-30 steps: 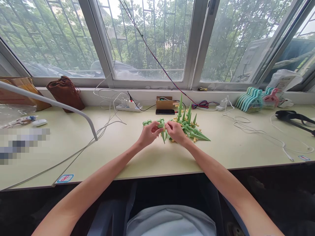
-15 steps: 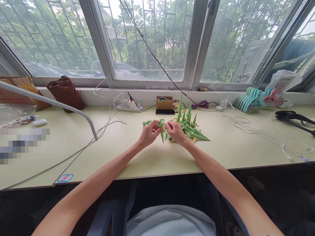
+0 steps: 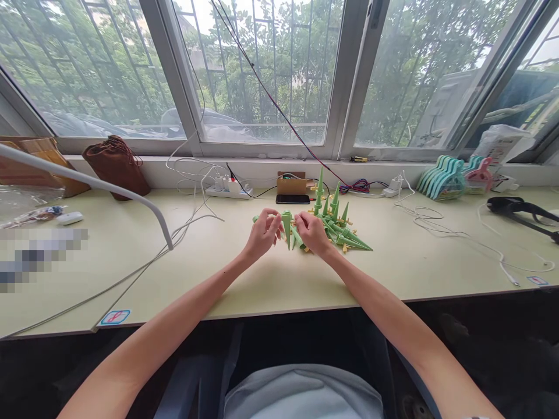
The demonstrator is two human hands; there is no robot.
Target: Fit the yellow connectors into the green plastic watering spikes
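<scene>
Windows [image 3: 271,75] stand at twelve o'clock, beyond the pale desk [image 3: 271,279], if I take the green spike [image 3: 287,231] between my hands as the clock centre. Its point is downward. My right hand [image 3: 311,230] has thumb and finger closed together, and I judge that they pinch this spike at its side, although the exact contact is hidden. My left hand [image 3: 263,230], at nine o'clock, is half open with curled fingers; it seems to hold nothing. So one small pinch probably carries the whole weight: if it slips, the spike could turn or fall. At three o'clock the heap of green spikes [image 3: 350,240] lies just beside my right hand, and tall spikes [image 3: 320,189] rise between one and two; a careless knuckle could topple them.
</scene>
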